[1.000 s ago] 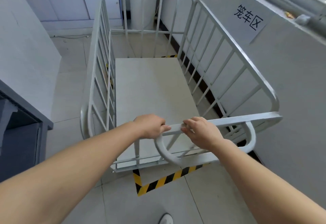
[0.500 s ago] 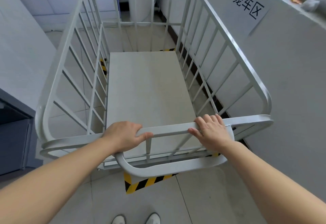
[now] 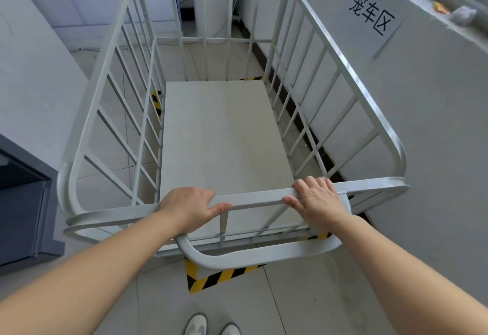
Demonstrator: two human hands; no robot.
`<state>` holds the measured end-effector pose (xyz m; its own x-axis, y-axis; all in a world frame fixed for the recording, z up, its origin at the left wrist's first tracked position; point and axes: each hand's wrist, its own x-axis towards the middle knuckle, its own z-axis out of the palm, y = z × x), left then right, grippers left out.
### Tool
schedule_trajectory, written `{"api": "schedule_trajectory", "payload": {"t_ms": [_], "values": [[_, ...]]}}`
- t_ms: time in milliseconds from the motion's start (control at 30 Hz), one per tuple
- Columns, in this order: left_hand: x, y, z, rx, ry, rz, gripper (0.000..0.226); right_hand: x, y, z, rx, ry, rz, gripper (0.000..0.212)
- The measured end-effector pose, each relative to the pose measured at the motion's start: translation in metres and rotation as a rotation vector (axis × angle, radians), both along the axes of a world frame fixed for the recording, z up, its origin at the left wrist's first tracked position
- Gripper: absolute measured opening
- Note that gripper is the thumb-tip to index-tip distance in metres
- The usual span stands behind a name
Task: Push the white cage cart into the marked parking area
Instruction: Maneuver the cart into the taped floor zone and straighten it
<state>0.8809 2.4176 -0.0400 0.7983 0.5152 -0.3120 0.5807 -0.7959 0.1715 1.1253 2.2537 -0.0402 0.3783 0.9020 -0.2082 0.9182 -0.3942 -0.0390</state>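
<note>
The white cage cart stands on the tiled floor close beside the grey wall on the right, its long side running parallel to that wall. Both hands are clamped on the cart's near top rail: the left hand wraps it left of centre, fingers curled over the far side and thumb lying along the front of the bar, while the right hand lies over the rail nearer the right corner, fingers draped on top and thumb pointing left along the bar. The two hands are well apart, with a bare stretch of rail between them. Below the rail a curved push handle loops out towards the person. Yellow-and-black hazard tape marks a corner on the floor just under that handle, and more of the same tape shows beside the cart's left edge and at its far end, so the pale flat bed of the cart sits within the taped outline as far as can be seen. A paper sign with black characters is fixed to the wall above the cart's right side. The toes of two white shoes show at the bottom edge.
</note>
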Motion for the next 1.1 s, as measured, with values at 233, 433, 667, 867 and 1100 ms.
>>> {"api": "schedule_trajectory", "payload": {"t_ms": [233,433,667,867,1100], "values": [[-0.0043,-0.0084,-0.0021,0.048,0.005,0.036,0.063,-0.0052,-0.0045,0.0013,-0.017,-0.017,-0.006,0.104],[-0.0014,-0.0011,-0.0006,0.025,0.016,0.020,0.071,-0.0022,0.0015,0.0035,-0.030,0.000,-0.009,0.105],[-0.0035,-0.0049,-0.0028,0.035,-0.020,0.020,0.068,-0.0031,-0.0039,-0.0011,-0.021,-0.008,-0.006,0.097],[-0.0019,-0.0040,-0.0011,0.024,-0.006,0.017,0.066,-0.0031,-0.0022,0.0026,-0.046,0.011,-0.013,0.102],[-0.0011,-0.0027,-0.0030,0.019,-0.024,0.028,0.064,-0.0020,-0.0005,0.0043,-0.049,0.020,-0.018,0.103]]}}
